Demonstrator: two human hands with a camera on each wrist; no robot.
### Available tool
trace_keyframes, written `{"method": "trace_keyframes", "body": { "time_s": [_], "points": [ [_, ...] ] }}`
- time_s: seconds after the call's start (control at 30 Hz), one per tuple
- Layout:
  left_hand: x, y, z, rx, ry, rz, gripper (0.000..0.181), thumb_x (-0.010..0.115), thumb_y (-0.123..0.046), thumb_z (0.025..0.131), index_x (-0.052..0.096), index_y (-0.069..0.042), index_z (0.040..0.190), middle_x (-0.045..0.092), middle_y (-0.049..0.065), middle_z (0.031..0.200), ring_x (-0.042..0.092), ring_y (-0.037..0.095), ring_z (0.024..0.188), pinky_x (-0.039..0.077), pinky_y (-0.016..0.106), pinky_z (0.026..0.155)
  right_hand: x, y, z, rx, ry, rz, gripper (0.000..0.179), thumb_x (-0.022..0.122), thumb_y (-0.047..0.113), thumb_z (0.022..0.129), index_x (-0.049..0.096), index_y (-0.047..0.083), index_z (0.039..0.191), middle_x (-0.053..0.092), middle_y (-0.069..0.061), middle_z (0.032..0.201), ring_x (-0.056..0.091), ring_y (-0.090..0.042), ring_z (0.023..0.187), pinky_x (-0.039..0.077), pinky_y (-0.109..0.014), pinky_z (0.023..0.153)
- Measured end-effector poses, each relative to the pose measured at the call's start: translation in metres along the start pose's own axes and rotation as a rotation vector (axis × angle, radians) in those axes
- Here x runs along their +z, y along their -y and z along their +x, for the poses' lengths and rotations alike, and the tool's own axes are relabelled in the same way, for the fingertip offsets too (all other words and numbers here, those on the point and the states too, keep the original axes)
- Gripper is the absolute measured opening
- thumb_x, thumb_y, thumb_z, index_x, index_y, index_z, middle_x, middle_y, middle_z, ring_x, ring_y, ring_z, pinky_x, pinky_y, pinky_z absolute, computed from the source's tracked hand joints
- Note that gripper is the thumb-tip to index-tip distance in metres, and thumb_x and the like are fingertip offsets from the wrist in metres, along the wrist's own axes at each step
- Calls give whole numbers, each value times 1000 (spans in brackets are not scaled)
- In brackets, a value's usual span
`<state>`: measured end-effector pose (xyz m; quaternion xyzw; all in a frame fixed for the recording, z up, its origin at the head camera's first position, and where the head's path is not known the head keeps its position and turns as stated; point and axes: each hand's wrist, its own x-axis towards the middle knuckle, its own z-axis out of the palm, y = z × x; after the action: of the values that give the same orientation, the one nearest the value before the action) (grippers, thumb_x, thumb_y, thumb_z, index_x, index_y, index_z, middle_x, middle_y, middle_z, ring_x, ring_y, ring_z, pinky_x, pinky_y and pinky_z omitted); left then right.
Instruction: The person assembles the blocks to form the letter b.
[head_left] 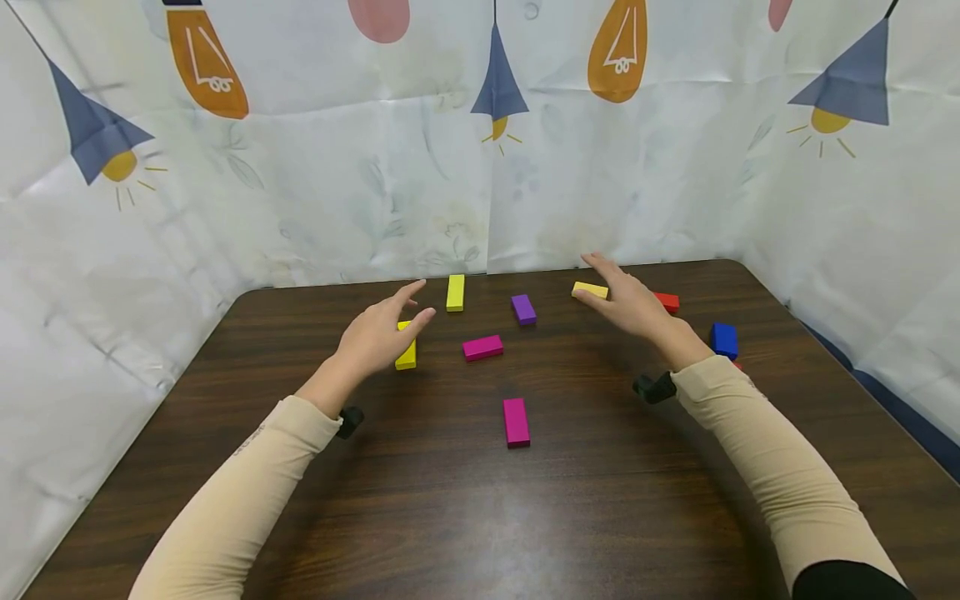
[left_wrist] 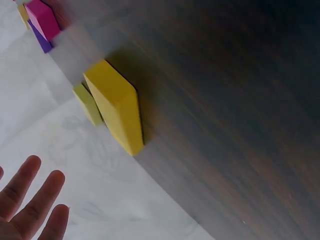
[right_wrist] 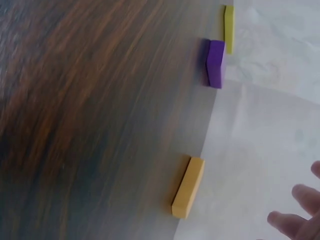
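Observation:
My left hand [head_left: 375, 335] hovers over the left part of the table, fingers spread and holding nothing. Just beside its thumb lies a yellow block [head_left: 406, 350], partly covered by the hand in the head view; the left wrist view shows this yellow block [left_wrist: 117, 107] whole. On the right, my right hand [head_left: 633, 304] is held above the tabletop with its fingers extended and no object in it. A light orange-yellow block [head_left: 590, 290] lies by its thumb, and in the right wrist view that block [right_wrist: 188, 187] sits apart from the fingertips. Behind the right hand a red block [head_left: 667, 302] is partly hidden.
Between the hands lie a greenish-yellow block [head_left: 455, 293], a purple block [head_left: 523, 309] and a magenta block [head_left: 483, 347]. Another magenta block [head_left: 516, 422] lies nearer. At right, a blue block [head_left: 724, 340] stands beside a mostly hidden red piece [head_left: 738, 365]. A printed curtain [head_left: 420, 192] borders the table.

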<state>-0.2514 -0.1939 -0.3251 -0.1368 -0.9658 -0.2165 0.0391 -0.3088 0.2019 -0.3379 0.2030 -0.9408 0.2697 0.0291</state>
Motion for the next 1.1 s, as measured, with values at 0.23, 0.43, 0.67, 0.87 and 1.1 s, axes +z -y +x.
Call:
{"method": "trace_keyframes", "body": {
  "time_s": [0.23,0.43,0.67,0.87,1.1],
  "points": [
    [6,-12,-6,18,41,-80,65,48,-53,106,34,-22,161,62,11,136,61,33,120,49,53,90,8,8,0,7,-14,75,73,57,48,104,27,19,164,26,-12,167,35,-42,145,31,-61,112],
    [11,-19,-11,23,102,-181,62,50,-53,105,42,-20,156,68,9,126,66,25,104,52,46,83,15,14,2,-12,-5,98,70,59,40,105,28,18,164,30,-13,165,33,-40,147,29,-61,113],
    [19,-27,-19,31,177,-241,59,54,-50,104,45,-21,154,69,7,120,65,22,105,51,45,88,24,21,3,-38,12,169,67,59,39,105,32,16,162,36,-16,162,39,-39,144,32,-62,112],
    [26,-36,-26,66,221,-257,60,62,-49,100,49,-21,152,70,2,113,66,16,97,52,41,85,32,28,5,-84,20,272,63,61,32,105,36,15,160,40,-13,160,45,-37,140,36,-59,110],
    [34,-42,-30,121,287,-223,63,66,-45,99,48,-15,151,70,-1,106,62,13,82,51,35,74,42,38,8,-111,23,308,60,63,31,104,42,13,157,46,-11,156,54,-34,132,43,-55,105]
  ]
}}
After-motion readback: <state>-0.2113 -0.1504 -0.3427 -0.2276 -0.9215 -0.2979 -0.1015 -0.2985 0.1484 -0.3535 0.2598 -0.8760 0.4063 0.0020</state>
